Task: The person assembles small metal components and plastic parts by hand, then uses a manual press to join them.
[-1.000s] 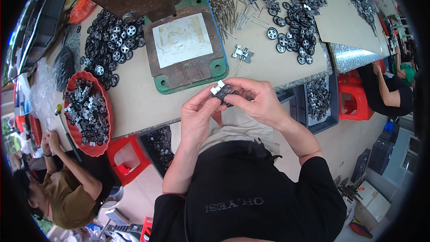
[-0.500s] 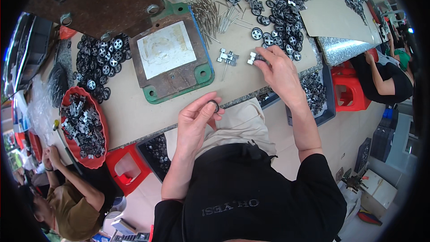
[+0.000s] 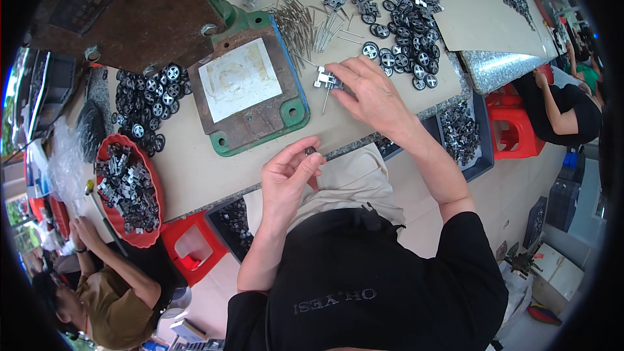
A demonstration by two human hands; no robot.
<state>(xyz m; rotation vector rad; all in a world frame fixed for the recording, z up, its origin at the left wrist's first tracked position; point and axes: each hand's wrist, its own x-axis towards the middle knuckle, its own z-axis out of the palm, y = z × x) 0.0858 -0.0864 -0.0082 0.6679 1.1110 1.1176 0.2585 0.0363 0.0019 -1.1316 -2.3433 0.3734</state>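
My left hand (image 3: pixel 291 172), over the table's front edge, pinches a small dark wheel (image 3: pixel 310 151) between thumb and fingertips. Farther right and forward, my right hand (image 3: pixel 374 94) has its thumb and fingers closed around the edge of a small grey-silver bracket-like part (image 3: pixel 323 78) lying on the tabletop. From that part a thin metal pin (image 3: pixel 325 104) sticks out toward me. My fingers hide the part's right side, so I cannot tell whether one piece or two lie there.
A heavy press with a green base (image 3: pixel 294 112) stands left of centre. Piles of black wheels (image 3: pixel 406 39) and loose pins (image 3: pixel 296 26) lie beyond. A red basket (image 3: pixel 159 205) of grey parts sits at left. A grey bin (image 3: pixel 481 166) stands below right; co-workers sit on both sides.
My right hand has moved left, carrying a small silver part to the spot where the bracket-like part with the pin lay. My left hand still pinches the wheel, now turned more edge-on.
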